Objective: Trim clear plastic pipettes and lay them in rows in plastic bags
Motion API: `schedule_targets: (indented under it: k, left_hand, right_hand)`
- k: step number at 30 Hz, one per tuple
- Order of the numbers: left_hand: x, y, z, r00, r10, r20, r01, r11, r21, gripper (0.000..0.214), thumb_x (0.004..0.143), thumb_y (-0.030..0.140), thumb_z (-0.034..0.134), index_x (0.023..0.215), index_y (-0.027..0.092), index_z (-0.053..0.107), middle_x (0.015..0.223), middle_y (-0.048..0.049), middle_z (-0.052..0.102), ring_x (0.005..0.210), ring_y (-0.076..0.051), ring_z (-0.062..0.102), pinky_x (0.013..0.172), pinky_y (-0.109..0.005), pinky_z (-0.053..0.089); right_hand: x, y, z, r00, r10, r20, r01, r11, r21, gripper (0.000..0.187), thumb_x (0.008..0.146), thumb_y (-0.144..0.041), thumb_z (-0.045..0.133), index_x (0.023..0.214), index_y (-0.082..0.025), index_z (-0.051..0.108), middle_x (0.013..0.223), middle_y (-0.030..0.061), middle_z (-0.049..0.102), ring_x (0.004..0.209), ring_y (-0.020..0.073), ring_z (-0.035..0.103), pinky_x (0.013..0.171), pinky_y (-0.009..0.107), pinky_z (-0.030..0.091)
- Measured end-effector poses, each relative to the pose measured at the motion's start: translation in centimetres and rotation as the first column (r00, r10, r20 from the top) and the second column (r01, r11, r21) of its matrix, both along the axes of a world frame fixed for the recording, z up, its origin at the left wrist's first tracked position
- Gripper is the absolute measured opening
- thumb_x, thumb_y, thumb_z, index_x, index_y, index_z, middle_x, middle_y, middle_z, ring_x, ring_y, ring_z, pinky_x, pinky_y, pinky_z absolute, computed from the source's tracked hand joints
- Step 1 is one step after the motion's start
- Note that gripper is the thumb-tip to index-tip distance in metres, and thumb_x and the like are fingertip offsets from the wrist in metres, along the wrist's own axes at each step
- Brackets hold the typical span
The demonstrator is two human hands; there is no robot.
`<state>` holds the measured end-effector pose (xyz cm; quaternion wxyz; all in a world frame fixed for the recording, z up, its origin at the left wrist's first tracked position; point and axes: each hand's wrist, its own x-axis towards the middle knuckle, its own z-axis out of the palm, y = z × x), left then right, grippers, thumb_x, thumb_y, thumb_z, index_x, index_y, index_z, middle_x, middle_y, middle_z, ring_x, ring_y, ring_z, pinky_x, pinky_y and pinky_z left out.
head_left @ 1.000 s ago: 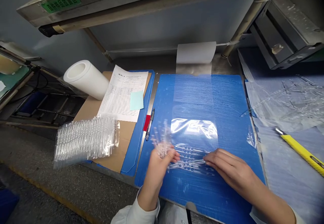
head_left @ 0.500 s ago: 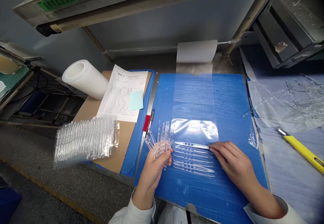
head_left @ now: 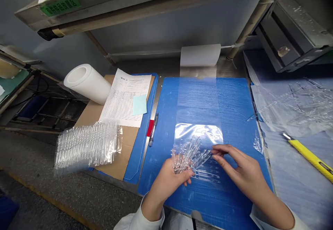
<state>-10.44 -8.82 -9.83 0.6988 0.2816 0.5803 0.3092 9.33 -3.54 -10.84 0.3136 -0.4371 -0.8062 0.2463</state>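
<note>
My left hand (head_left: 171,176) is closed around a fanned bunch of clear plastic pointed sticks (head_left: 186,153), held above the blue mat. Beside the bunch's right-hand ends is my right hand (head_left: 239,167), its thumb and forefinger a little apart; whether they touch a stick is hard to see. Several more clear sticks (head_left: 208,177) lie side by side on the mat below, partly hidden by the bunch. A strip of clear film (head_left: 199,102) runs from the back of the blue mat (head_left: 234,112) towards them.
To the left are a filled clear pack (head_left: 87,143), a white roll (head_left: 88,84), a printed sheet (head_left: 122,102) and a pen (head_left: 154,129). Loose clear pieces (head_left: 299,102) and a yellow cutter (head_left: 310,157) lie at right. A metal shelf bar (head_left: 156,6) crosses overhead.
My left hand has moved right with the bunch, over the row of sticks. My right hand has let go of the top stick in the row and parted its fingers.
</note>
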Motion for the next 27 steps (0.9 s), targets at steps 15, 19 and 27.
schedule_targets:
  k: [15,19,27]
  left_hand:
    - [-0.3,0.3,0.2,0.999,0.038,-0.023,-0.037,0.999,0.029,0.027,0.071,0.036,0.065,0.083,0.014,0.054,0.057,0.0028,0.054,0.048,-0.01,0.049,0.042,-0.02,0.036]
    - [-0.3,0.4,0.3,0.991,0.052,-0.125,-0.047,0.998,0.047,0.02,0.072,0.03,0.063,0.082,0.015,0.055,0.056,0.0033,0.053,0.048,-0.011,0.047,0.043,-0.021,0.037]
    - [-1.2,1.0,-0.8,0.797,0.57,-0.199,-0.505,0.81,0.297,0.018,0.076,0.034,0.061,0.08,0.017,0.057,0.067,0.001,0.059,0.059,-0.012,0.055,0.059,-0.023,0.043]
  right_hand:
    - [0.7,-0.5,-0.6,0.975,0.097,0.202,-0.149,0.955,0.258,0.022,0.086,-0.009,0.047,0.1,-0.02,0.061,0.079,0.0055,0.062,0.07,0.0146,0.055,0.063,0.028,0.046]
    - [0.6,-0.8,-0.5,0.973,0.054,0.224,-0.127,0.936,0.329,0.021,0.085,-0.008,0.049,0.097,-0.02,0.062,0.078,0.0057,0.061,0.073,0.0163,0.053,0.066,0.031,0.043]
    - [1.7,-0.3,-2.4,0.991,0.017,0.131,-0.048,0.971,0.233,0.014,0.083,-0.009,0.054,0.092,-0.018,0.06,0.08,0.0054,0.061,0.074,0.0168,0.055,0.068,0.032,0.043]
